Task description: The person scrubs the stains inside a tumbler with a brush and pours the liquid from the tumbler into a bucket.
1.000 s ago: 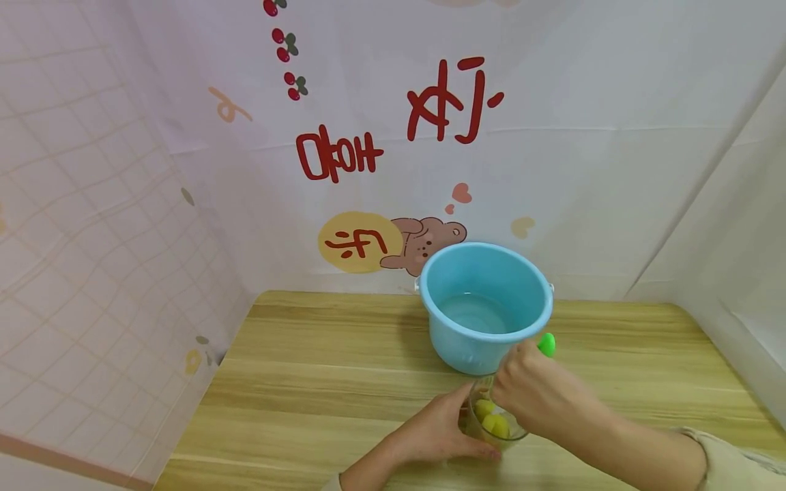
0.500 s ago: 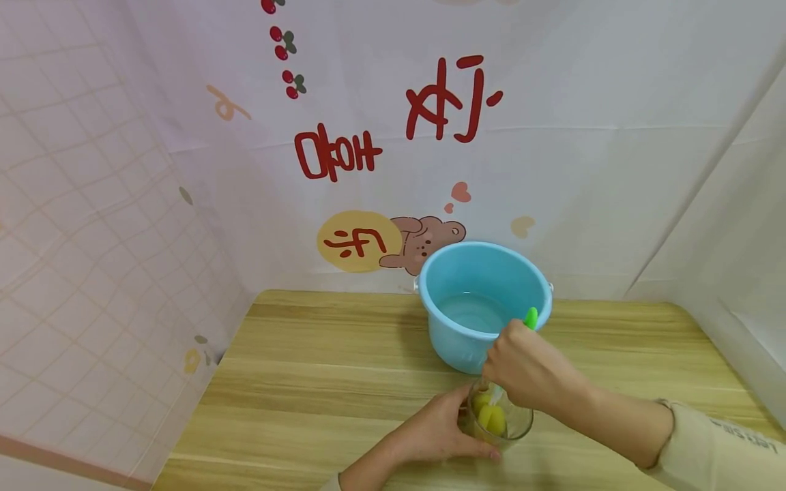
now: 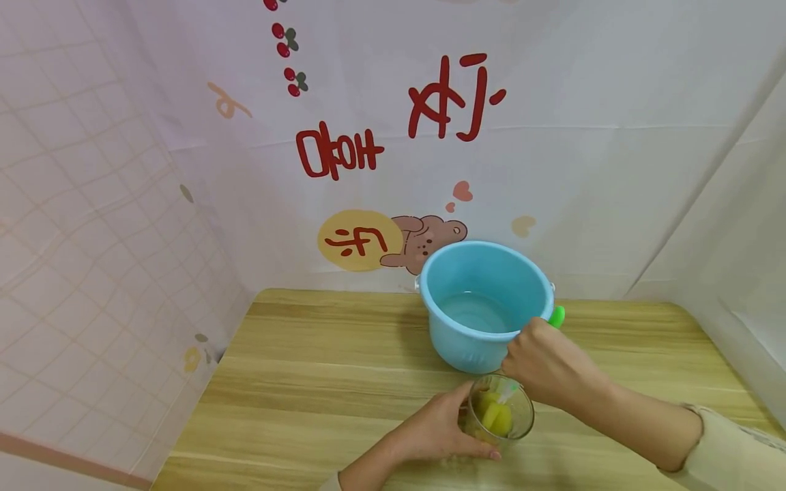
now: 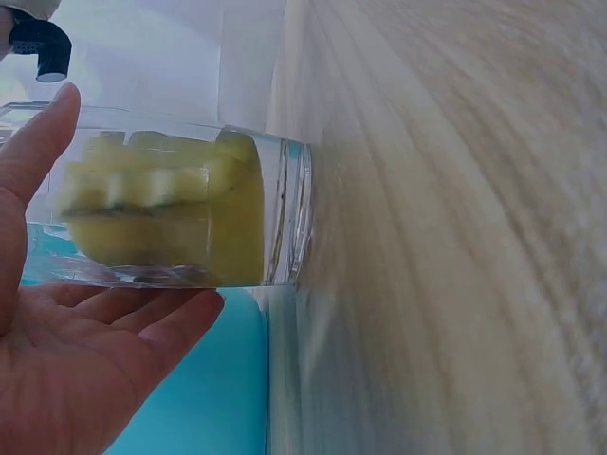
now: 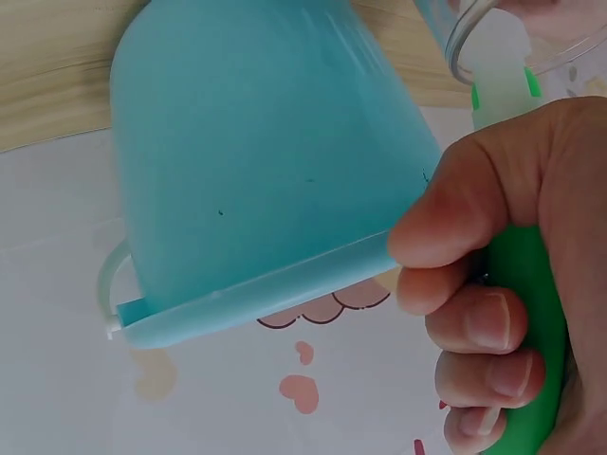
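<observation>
My left hand (image 3: 430, 431) holds a clear drinking glass (image 3: 527, 417) standing on the table, thumb on the near side and fingers on the far side. My right hand (image 3: 549, 365) grips a cup brush by its green handle (image 5: 533, 313), with the fingers curled round it. The brush's pale neck (image 5: 503, 90) runs down into the glass. Inside sits a yellow, lobed sponge head (image 4: 161, 185), ridged along its side in the left wrist view. Part of the handle is hidden behind the right hand in the head view.
Just behind the glass stands a light blue bucket (image 3: 448, 344) with a little clear liquid at its bottom. The wooden table (image 3: 307, 382) meets a printed white cloth wall (image 3: 583, 191) at the back. A dark camera piece (image 4: 45, 47) shows near the glass's mouth.
The brush handle first tilts left and up, then swings back right, the right hand with it. The sponge head shifts and turns inside the glass. The left hand stays in place.
</observation>
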Tool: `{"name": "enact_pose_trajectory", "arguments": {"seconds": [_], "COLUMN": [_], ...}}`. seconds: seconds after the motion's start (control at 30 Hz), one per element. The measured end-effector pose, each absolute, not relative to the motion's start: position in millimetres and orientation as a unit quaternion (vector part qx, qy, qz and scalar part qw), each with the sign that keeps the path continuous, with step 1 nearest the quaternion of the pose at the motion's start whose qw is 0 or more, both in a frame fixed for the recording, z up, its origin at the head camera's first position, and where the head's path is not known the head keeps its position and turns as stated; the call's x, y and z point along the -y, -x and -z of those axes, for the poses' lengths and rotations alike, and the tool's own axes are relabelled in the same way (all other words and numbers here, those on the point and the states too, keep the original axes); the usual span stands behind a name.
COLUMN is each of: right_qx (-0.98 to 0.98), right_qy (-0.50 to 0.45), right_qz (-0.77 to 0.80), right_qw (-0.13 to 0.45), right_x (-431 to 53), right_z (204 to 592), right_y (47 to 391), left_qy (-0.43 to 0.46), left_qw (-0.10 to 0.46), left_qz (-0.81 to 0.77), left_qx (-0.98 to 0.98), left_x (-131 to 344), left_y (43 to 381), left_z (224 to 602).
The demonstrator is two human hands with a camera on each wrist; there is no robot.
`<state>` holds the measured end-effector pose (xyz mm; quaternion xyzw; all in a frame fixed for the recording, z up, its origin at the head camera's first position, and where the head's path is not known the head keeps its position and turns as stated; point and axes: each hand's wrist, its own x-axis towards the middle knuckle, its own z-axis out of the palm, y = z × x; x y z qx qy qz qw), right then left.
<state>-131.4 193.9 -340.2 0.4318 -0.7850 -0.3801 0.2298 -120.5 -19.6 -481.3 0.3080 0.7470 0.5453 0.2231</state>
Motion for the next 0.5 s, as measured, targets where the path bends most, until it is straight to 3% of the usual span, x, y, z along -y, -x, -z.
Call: {"name": "enact_pose_trajectory", "arguments": {"seconds": [0.5], "right_qx": [0.765], "right_qy": [-0.406], "right_qz": [0.429], "right_qw": [0.257], "right_x": [-199.0], "right_z": [333.4], "right_y": [106.9], "left_qy": [-0.323], "left_qw": [0.21], "left_qz": [-0.549], "left_qx": [-0.742], "left_x": [17.8], "left_y": [120.0], "left_z": [479.2]}}
